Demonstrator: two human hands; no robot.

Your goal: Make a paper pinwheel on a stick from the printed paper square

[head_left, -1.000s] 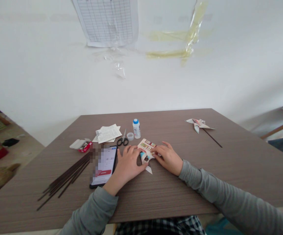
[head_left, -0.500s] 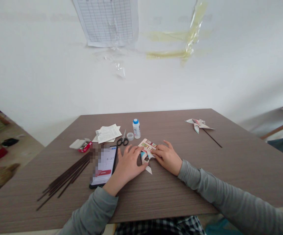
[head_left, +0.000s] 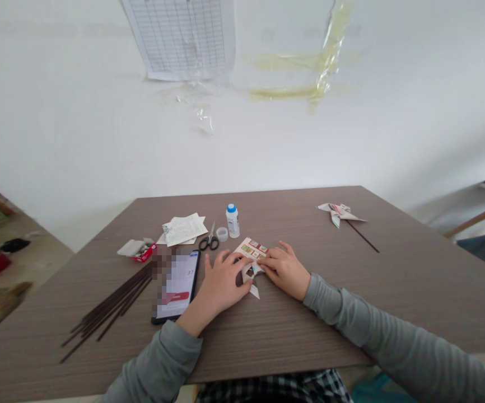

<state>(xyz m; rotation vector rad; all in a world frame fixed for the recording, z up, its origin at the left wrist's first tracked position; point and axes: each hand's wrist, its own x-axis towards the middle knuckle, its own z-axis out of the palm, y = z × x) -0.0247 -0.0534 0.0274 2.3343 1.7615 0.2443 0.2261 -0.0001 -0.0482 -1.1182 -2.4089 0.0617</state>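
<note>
A folded sheet of printed paper (head_left: pixel 251 250) with small coloured pictures lies on the table between my hands, and a white point sticks out toward me. My left hand (head_left: pixel 221 278) presses its fingers on the paper's left side. My right hand (head_left: pixel 284 270) grips the right side between its fingers. Part of the fold is hidden under my fingers. A finished paper pinwheel (head_left: pixel 339 212) on a dark stick lies far to the right, away from both hands.
The brown wood-grain table (head_left: pixel 309 324) holds a phone (head_left: pixel 176 285), a bundle of dark sticks (head_left: pixel 112 302), scissors (head_left: pixel 209 239), a glue bottle (head_left: pixel 233 220), a tape roll (head_left: pixel 222 234), papers (head_left: pixel 182 229) and a small box (head_left: pixel 138 250). A white wall stands behind.
The paper's folded corners have drawn closer together, covering most of the blue patch. My hands stay on the paper in nearly the same place.
</note>
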